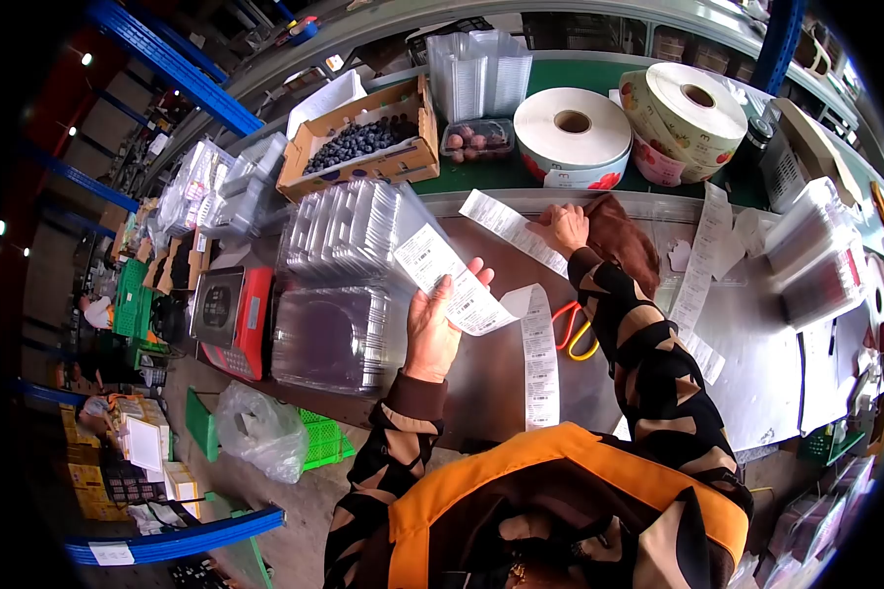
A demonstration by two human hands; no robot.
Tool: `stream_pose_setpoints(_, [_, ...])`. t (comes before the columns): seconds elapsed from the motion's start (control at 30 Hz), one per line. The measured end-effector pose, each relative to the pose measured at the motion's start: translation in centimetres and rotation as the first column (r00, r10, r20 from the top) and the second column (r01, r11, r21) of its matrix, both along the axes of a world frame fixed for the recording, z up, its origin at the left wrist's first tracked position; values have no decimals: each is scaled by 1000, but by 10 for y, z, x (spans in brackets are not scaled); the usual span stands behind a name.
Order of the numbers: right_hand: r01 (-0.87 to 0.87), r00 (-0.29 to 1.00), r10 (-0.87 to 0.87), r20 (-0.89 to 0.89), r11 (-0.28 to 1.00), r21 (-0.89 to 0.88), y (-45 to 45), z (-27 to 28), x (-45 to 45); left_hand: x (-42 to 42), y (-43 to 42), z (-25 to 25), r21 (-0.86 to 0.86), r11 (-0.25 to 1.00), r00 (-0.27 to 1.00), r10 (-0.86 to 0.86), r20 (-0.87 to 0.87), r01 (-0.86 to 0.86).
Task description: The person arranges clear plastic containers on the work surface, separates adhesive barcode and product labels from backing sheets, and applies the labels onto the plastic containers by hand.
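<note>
Small white lights (pixel 86 59) shine at left near a dim reddish surface (pixel 44 108). Blue beams (pixel 180 71) cross the left side above grey floor (pixel 311 496). Beyond the steel table (pixel 766 388) curves a pale counter (pixel 619 12).

I hold a printed label strip (pixel 444 278) in my left hand (pixel 432 329), its length curling down over the metal table (pixel 481 378). My right hand (pixel 565 231) is beside a brown cloth (pixel 621 238); scissors (pixel 573 340) (red and yellow handles) lie by my right sleeve (pixel 648 358).

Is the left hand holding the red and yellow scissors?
No, the left hand holds a strip of printed labels, while the scissors lie apart from it on the metal table.
</note>
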State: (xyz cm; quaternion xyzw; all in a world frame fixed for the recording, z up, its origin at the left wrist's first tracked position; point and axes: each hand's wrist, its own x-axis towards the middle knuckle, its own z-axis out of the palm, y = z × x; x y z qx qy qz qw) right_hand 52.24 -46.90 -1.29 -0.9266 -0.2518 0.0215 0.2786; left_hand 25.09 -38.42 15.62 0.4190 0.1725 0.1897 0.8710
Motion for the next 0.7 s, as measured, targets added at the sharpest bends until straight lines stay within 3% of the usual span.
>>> stream_pose_setpoints(0.03, [67,998,-68,11,998,21,5,0,-4,-5,-4,-3,-12,1000,1000,2,-29,-2])
stream_pose_setpoints(0.1, [20,1000,-20,-9,1000,11,12,8,-9,-15,-13,-27,-61,998,998,-30,-59,26])
stream_pose_setpoints(0.23, [-97,995,94,44,992,80,34,12,-21,-34,-40,-54,-100,994,981,-65,-184,48])
stream_pose_setpoints(0.33, [-239,969,244,-47,967,90,51,-19,0,-41,-50,-67,-66,995,982,-88,-164,79])
stream_pose_setpoints(0.37, [-215,950,265,-166,939,269,58,-10,-1,-46,-41,-67,-10,999,988,-39,-147,38])
stream_pose_setpoints(0.4, [-236,931,344,-121,821,519,63,-10,-3,-48,-36,-81,46,999,994,-8,-110,13])
stream_pose_setpoints(0.43, [-287,889,435,-145,775,564,64,19,-13,-47,-30,-96,108,994,997,41,-72,-33])
stream_pose_setpoints(0.47, [-381,858,513,-16,658,649,60,48,-29,-45,-25,-96,123,991,997,52,55,-59])
stream_pose_setpoints(0.5, [-376,812,584,3,518,768,45,106,-65,-39,-21,-71,169,985,997,17,81,-30])
stream_pose_setpoints(0.53, [-459,786,605,129,431,777,35,135,-90,-33,-17,-48,249,965,992,61,113,-88])
stream_pose_setpoints(0.63, [-790,580,644,500,293,538,-7,186,-135,-24,-12,1,441,879,974,103,202,-184])
stream_pose_setpoints(0.7, [-739,640,620,454,335,584,-20,190,-146,-21,-10,19,560,799,965,89,248,-218])
